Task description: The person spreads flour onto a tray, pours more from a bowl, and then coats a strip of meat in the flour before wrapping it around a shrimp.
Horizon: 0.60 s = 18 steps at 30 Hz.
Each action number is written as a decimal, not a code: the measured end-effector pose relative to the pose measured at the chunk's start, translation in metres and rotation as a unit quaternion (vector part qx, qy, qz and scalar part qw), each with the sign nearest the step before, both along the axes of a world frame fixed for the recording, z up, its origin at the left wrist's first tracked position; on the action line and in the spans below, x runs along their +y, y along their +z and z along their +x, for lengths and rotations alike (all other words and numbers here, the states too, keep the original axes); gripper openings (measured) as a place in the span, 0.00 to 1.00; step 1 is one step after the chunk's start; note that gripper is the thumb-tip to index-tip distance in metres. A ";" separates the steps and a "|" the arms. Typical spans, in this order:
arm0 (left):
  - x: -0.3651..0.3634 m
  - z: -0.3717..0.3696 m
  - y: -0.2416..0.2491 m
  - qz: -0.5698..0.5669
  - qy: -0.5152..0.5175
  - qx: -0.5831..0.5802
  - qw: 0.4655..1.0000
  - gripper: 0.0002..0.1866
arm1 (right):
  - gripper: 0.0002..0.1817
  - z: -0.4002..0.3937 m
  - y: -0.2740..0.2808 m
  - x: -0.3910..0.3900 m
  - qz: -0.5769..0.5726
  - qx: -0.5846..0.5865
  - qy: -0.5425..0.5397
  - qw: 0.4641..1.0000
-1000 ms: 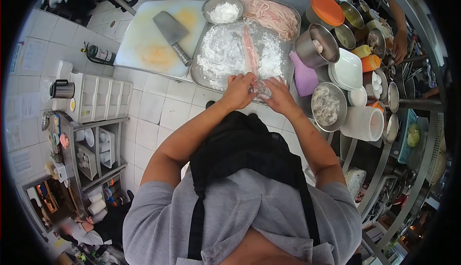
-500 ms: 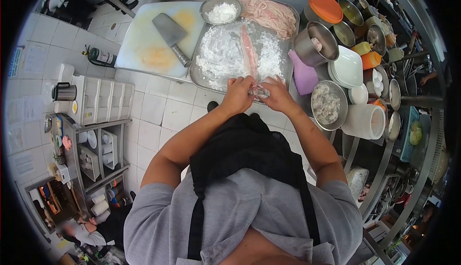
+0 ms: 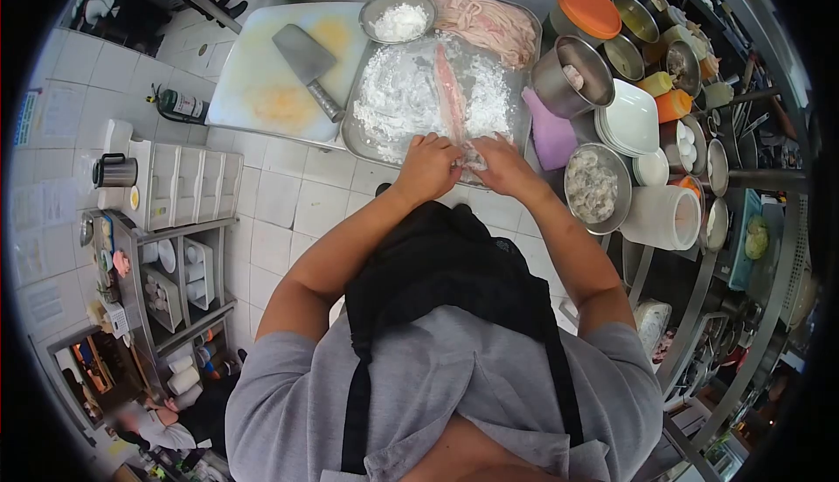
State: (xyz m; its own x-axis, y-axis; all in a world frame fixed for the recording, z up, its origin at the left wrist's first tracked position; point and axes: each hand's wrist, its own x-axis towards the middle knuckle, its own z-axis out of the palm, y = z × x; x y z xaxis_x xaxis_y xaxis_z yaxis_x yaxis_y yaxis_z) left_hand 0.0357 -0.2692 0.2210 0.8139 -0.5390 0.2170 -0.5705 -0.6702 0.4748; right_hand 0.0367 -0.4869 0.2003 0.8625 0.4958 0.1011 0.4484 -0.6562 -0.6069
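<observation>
A long, pale pink strip of raw meat [image 3: 449, 89] lies lengthwise in a metal tray [image 3: 349, 132] dusted with white powder [image 3: 389, 89]. At the strip's near end, by the tray's front rim, my left hand [image 3: 428, 167] is closed with its fingers curled on the meat. Close beside it, my right hand [image 3: 505, 167] also grips that powdered end, thumb toward the left hand. The fingertips partly hide the held portion. A metal bowl of white powder [image 3: 398, 19] and a heap of raw meat strips [image 3: 485, 26] sit at the tray's far side.
Left of the tray, a cleaver [image 3: 306, 58] rests on a white cutting board [image 3: 232, 89]. To the right are a purple cloth [image 3: 551, 137], a steel pot [image 3: 559, 89], stacked white plates [image 3: 631, 119] and a bowl of pale, wet food [image 3: 594, 187]. Another person [image 3: 166, 429] is at lower left.
Both hands stay at the strip's near end, with fingers slightly shifted and the left hand turned a little. The whole view has moved slightly; the meat strip keeps its place in the tray.
</observation>
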 end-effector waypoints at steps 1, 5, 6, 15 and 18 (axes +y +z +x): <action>0.002 0.001 -0.001 0.003 0.005 0.008 1.000 0.11 | 0.24 -0.003 0.012 0.001 -0.002 0.000 0.005 1.000; 0.003 0.003 -0.005 0.017 0.017 0.031 0.999 0.11 | 0.25 -0.010 0.026 -0.003 -0.078 0.003 0.013 0.997; 0.003 0.003 -0.005 0.016 0.015 0.045 0.999 0.11 | 0.24 -0.011 0.023 -0.003 -0.098 -0.017 0.018 0.995; 0.006 0.013 -0.014 0.019 0.027 0.126 0.991 0.12 | 0.16 0.027 0.012 -0.003 -0.030 0.082 0.061 0.994; 0.004 0.017 -0.009 0.055 0.052 0.173 0.982 0.12 | 0.13 0.028 0.016 0.004 -0.031 0.074 0.028 0.996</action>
